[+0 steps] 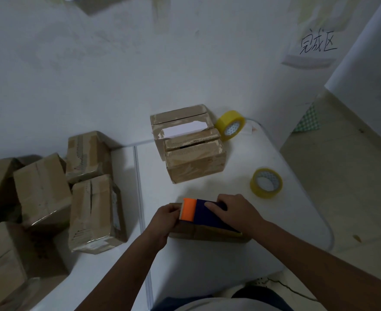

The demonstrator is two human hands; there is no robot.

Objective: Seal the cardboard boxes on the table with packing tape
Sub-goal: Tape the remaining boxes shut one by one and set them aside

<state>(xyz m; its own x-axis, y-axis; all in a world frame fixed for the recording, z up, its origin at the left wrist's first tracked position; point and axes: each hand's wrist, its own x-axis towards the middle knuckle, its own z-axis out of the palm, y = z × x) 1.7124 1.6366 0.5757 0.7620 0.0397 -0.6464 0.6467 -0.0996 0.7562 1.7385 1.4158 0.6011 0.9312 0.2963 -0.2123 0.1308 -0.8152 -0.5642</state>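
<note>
Bare forearms, sleeveless to the frame's edge; light shirt

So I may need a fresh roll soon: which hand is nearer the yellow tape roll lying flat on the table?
Right. The right hand grips the tape dispenser just below-left of the flat tape roll; the left hand is farther, at the dispenser's orange end.

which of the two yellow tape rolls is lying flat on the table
The nearer yellow roll, just beyond the right hand, lies flat. The far roll stands on edge.
</note>
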